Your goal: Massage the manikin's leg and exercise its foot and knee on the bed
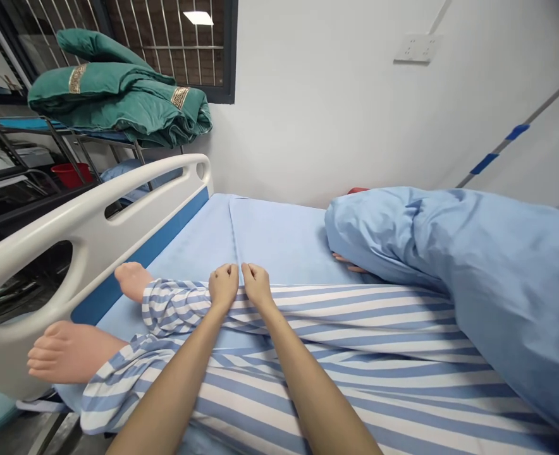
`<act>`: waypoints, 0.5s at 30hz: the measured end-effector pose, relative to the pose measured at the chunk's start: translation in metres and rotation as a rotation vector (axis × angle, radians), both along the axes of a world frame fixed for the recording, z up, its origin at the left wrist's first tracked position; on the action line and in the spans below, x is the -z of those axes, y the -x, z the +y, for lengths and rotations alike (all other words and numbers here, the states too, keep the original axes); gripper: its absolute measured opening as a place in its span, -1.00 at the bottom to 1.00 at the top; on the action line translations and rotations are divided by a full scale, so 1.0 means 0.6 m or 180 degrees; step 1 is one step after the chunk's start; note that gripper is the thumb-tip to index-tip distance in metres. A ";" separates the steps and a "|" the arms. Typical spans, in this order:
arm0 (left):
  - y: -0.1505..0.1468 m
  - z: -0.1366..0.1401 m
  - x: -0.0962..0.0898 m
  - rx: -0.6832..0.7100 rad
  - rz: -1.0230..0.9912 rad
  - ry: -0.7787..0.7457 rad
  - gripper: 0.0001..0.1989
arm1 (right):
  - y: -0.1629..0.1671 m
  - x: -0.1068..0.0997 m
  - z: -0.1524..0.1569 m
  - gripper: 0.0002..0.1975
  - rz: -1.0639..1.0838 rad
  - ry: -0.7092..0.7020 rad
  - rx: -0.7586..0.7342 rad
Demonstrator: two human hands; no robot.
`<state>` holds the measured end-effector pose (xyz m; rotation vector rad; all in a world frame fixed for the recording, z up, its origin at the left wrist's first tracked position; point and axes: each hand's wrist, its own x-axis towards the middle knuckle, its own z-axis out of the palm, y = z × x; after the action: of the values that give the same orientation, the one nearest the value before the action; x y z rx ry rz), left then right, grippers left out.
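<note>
My left hand point(224, 286) and my right hand point(256, 284) are side by side, a narrow gap apart, both closed with the knuckles up. They are over the far leg of blue-and-white striped trousers point(355, 309), at its edge against the light blue bed sheet point(279, 234). Whatever the fingers may grip is hidden beneath them. A raised crease in the sheet runs from between my hands to the wall side. The trousers are on a lying figure, possibly a manikin, whose bare near foot point(71, 354) and far foot point(133, 280) point left.
A blue quilt point(492, 272) is folded back over the figure at right, with fingertips showing beneath it. The white footboard point(87, 208) stands at left. Behind it, green folded bedding point(118, 95) lies on a rack near a red bucket point(73, 175). A wall point(308, 126) borders the bed's far side.
</note>
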<state>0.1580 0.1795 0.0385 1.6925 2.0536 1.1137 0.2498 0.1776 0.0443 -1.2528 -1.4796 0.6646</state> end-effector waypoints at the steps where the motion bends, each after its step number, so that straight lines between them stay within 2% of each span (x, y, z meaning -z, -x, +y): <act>1: -0.001 0.000 -0.002 0.0022 0.0049 0.0076 -0.65 | -0.001 -0.001 0.000 -0.60 0.0021 0.0010 0.0016; 5: -0.015 0.009 -0.024 0.0130 -0.0057 0.0309 -0.67 | -0.005 -0.006 0.001 -0.62 0.0234 0.0028 -0.0038; 10: -0.063 0.026 -0.055 0.0222 -0.1411 -0.0101 -0.70 | -0.014 -0.006 0.010 -0.63 0.1119 0.0291 -0.0154; 12: -0.080 0.024 -0.054 0.0117 -0.1728 -0.0205 -0.71 | -0.018 -0.005 0.014 -0.63 0.1386 0.0411 -0.0109; 15: -0.092 0.010 -0.037 0.0033 -0.1461 -0.0254 -0.70 | -0.022 -0.003 0.016 -0.64 0.1424 0.0412 0.0047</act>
<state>0.2130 0.1853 0.0608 1.3184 1.7289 1.4384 0.2627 0.1869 0.0461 -1.1187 -1.0699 0.9721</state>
